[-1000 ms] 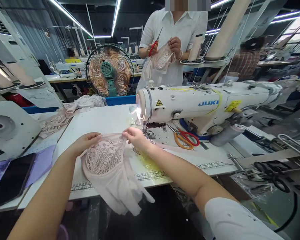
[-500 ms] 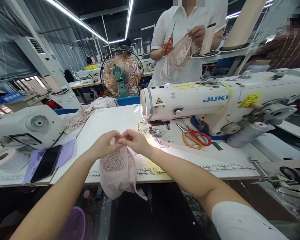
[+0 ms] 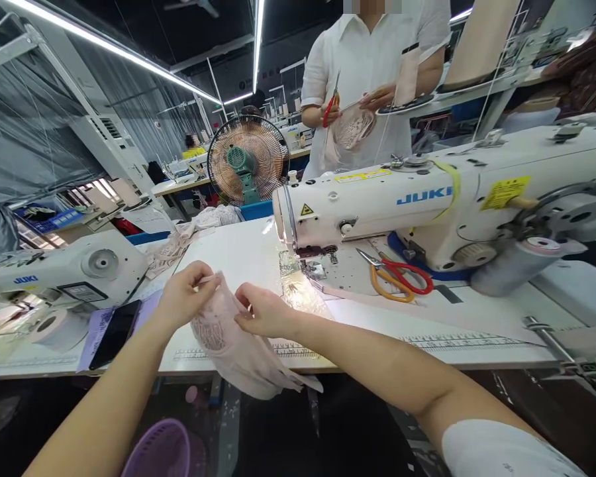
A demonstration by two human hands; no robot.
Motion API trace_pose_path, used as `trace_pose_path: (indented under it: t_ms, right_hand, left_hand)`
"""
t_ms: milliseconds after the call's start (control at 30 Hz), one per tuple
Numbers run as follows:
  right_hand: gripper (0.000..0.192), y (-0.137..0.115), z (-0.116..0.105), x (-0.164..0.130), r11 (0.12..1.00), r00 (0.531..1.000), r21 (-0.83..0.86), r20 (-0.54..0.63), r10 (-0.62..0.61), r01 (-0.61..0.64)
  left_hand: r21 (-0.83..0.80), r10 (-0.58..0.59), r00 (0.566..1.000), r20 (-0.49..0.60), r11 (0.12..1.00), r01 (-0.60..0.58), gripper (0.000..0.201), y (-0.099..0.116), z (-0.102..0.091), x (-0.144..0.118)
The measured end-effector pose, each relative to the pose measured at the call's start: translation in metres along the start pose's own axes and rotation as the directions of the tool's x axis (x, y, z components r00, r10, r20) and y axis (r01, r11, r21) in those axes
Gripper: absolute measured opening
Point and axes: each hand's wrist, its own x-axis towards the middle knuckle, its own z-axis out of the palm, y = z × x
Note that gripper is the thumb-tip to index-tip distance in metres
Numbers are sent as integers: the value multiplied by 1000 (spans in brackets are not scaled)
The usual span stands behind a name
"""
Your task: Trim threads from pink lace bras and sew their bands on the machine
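Observation:
Between my hands hangs a pale pink lace garment piece (image 3: 248, 361), its lower part draping over the table's front edge. My left hand (image 3: 189, 295) pinches its top corner between thumb and fingers. Lower and to the right, my right hand (image 3: 265, 311) grips the side edge of the same fabric. Just beyond my right hand is the lit needle area of a white JUKI sewing machine (image 3: 367, 205). A measuring tape strip (image 3: 293, 350) runs along the table's front edge, partly behind the fabric.
Red- and orange-handled scissors (image 3: 395, 275) lie by the machine base. At left are a dark phone (image 3: 114, 334) and a second sewing machine (image 3: 99, 265). A fan (image 3: 248, 159) stands behind the table. Across it, a person (image 3: 367, 79) holds scissors and fabric. A purple basket (image 3: 161, 450) sits below.
My hands have moved apart, the left going left and the right staying on the fabric's edge. The garment piece now stretches between them and trails further right. The view has shifted slightly.

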Motion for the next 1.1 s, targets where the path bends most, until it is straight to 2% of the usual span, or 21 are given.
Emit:
trace_pose_path:
  t_ms: [67,167,200,267,333,467,567,733,933,1100]
  right_hand:
    - [27,-5,3,-5,1000,1000,22,7,-23,23]
    - [47,-12,7,-19,982,985,73,-21,-172,173]
    - [49,-13,9,-25,969,972,84,-50,-230,234]
    - [41,-15,17,-37,950,949,76,-118,-294,304]
    - [33,-17,27,-48,957,947,53,-170,-272,284]
    - [30,-25,46,-58,990,973,45,-196,-123,134]
    - [15,-35,50,-59,990,964,47,-238,-115,130]
    - [13,-52,38,-66,974,944,82,-275,-182,212]
    - [12,-64,26,-83,986,960,79,-252,-125,149]
    - [6,-66,17,-86,994,963,-10,-246,-110,111]
  left_hand:
    - [-11,-36,999,26,999,36,27,5,-13,-5]
    - [-113,-125,989,84,985,134,34,12,-31,-16]
    - [-156,-150,986,77,975,160,35,14,-37,-21]
    - [-216,-176,984,20,960,176,33,16,-47,-31]
    - [-234,-173,984,-31,959,161,31,18,-54,-42]
    - [-278,-162,984,-70,951,137,29,25,-62,-61]
    - [-323,-165,983,-78,937,132,30,30,-64,-72]
    - [-455,-188,968,-167,885,94,35,25,-70,-88]
    - [-555,-260,942,-211,825,103,37,13,-71,-103]
    - [-577,-248,943,-223,813,77,37,12,-64,-107]
